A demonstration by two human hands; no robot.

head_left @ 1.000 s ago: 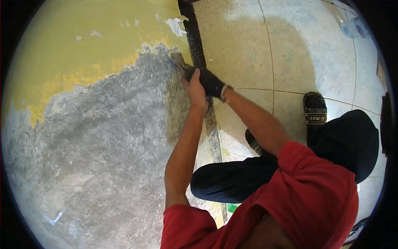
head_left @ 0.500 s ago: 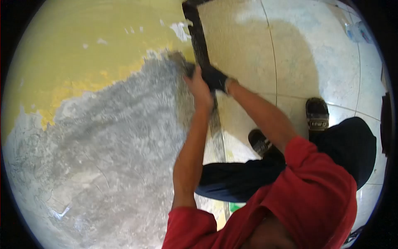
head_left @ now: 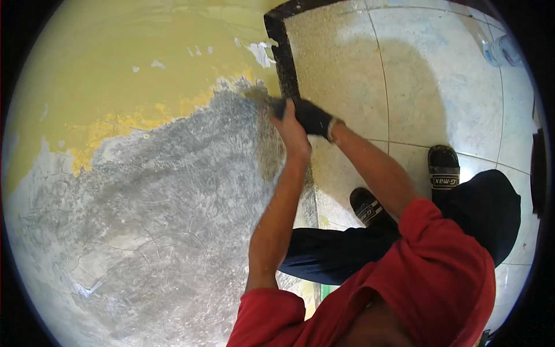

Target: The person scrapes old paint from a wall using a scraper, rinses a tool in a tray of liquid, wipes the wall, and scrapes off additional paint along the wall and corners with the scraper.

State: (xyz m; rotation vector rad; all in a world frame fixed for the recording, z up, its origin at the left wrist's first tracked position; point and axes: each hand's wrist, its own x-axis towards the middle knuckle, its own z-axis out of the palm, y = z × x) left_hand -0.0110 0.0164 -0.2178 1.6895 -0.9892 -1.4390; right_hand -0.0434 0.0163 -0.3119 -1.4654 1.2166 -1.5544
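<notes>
Gloved right hand [head_left: 312, 118] closed round a blurred flat tool [head_left: 257, 96], bare left hand [head_left: 295, 136] right up against it, thumb raised; whether those bare fingers grip, I can't tell. Tool's at the far edge of the grey patch [head_left: 173, 196], where yellow-green paint [head_left: 144, 40] begins, just left of the dark band [head_left: 285, 69]. Looks like scraping in hand; next stroke calls for firm pressure, blade low, both wrists steady.
</notes>
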